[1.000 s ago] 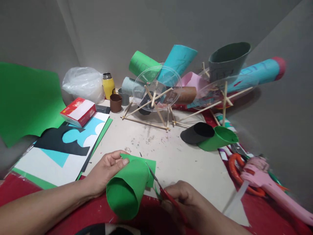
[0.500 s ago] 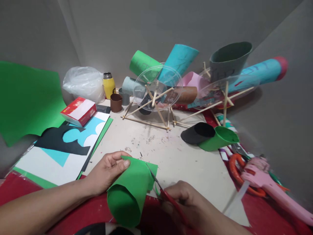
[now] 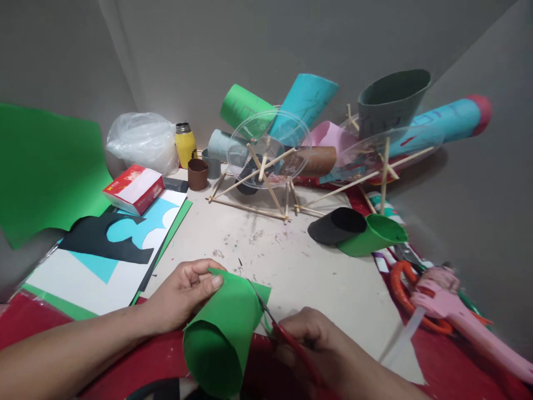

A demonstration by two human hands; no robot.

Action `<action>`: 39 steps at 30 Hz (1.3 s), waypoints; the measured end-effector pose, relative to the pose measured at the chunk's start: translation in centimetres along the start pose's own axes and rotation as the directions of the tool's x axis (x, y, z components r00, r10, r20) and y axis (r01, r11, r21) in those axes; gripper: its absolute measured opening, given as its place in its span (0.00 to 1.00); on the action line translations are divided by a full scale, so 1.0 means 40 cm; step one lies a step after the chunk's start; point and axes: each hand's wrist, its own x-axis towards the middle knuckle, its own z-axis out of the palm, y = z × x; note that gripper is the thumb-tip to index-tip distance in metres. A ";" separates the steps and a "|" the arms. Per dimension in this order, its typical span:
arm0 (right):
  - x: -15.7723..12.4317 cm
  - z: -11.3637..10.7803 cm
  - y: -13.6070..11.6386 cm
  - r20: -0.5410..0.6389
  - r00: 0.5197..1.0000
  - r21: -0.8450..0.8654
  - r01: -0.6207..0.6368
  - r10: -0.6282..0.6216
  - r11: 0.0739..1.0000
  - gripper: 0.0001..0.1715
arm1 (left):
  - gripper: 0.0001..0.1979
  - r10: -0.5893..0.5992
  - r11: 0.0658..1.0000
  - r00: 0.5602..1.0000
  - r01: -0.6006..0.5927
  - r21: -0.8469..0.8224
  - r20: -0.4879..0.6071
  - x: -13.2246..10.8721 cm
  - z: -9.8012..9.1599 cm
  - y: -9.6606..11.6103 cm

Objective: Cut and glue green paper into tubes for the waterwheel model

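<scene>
My left hand (image 3: 189, 291) pinches the far left edge of a green paper tube (image 3: 229, 316), its thumb on the outer surface. The tube lies tilted, its wide round mouth toward me. In my right hand (image 3: 316, 344) is a pair of scissors (image 3: 291, 339) with red handles. Their blades sit at the tube's far right edge, where a green flap sticks out and a thin cut strip hangs beside the blades. Part of the scissor handles is hidden by my fingers.
Behind stands a stick frame (image 3: 250, 208) with clear discs and coloured paper tubes. A black tube (image 3: 337, 226) and a green tube (image 3: 372, 236) lie right of centre. A pink glue gun (image 3: 458, 311) rests far right; paper sheets (image 3: 95, 289) and a red box (image 3: 135, 189) are left.
The green tube has tipped slightly, its mouth a little lower and its flap a little further right. Both hands keep their grip, and the scissors stay at the edge.
</scene>
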 end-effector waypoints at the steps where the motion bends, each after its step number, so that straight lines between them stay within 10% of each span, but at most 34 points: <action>1: -0.001 0.000 -0.001 0.000 1.000 -0.006 -0.004 0.004 1.000 0.29 | 0.15 0.001 1.000 1.000 -0.001 0.002 -0.001 0.000 -0.002 -0.002; 17: 0.008 0.004 0.015 -0.097 0.995 0.027 -0.004 0.007 1.000 0.35 | 0.13 -0.136 0.954 0.987 0.108 -0.281 -0.084 0.007 0.004 -0.012; 39: 0.006 -0.002 0.017 -0.020 1.000 -0.043 -0.013 0.013 0.999 0.29 | 0.18 -0.113 0.993 0.993 0.114 0.039 -0.025 -0.002 -0.018 -0.007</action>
